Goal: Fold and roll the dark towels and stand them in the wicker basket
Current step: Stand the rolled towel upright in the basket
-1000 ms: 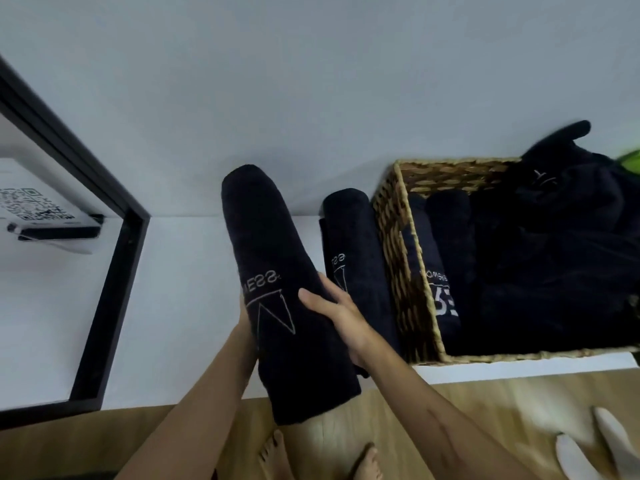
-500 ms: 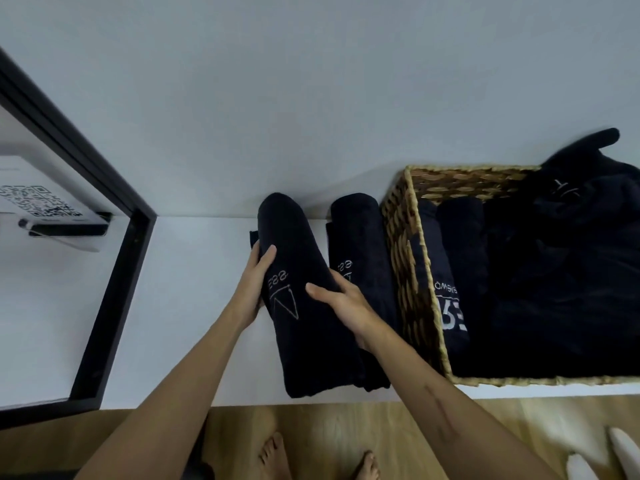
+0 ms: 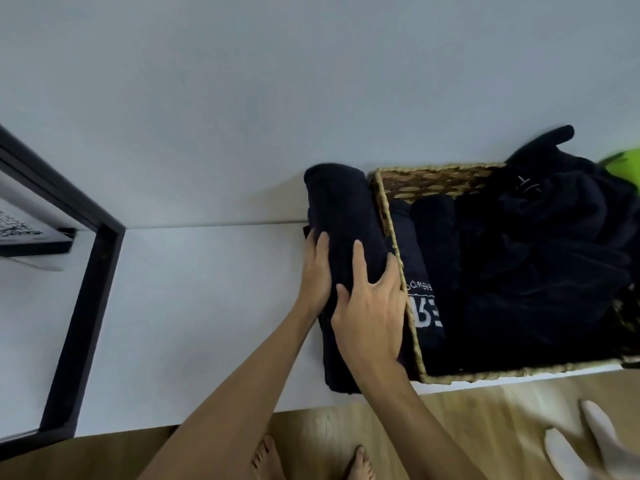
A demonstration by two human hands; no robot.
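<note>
Shelf [image 3: 194,306]: white surface under both hands, spreading out left of the fingers.
Wicker basket [image 3: 408,306]: just right of the right hand's fingers, its woven left wall touching the rolled towel.
Loose dark towels [image 3: 554,258]: heaped in the basket's right part, well right of the fingers.
Rolled towel [image 3: 346,209]: lies on the shelf, pressed up against the basket's outer left wall; its far end reaches beyond the fingertips, its near end sits below the wrists.
Towels in basket [image 3: 429,271]: two dark rolls stand just inside the left wall, right of the right fingertips; one bears white lettering.
Right hand [image 3: 372,313]: fingers spread and laid flat over the top of the rolled towel, pressing it.
Left hand [image 3: 317,275]: fingers straight along the roll's left side, touching it.
Bare feet [image 3: 311,460]: on the wooden floor, below the forearms.
</note>
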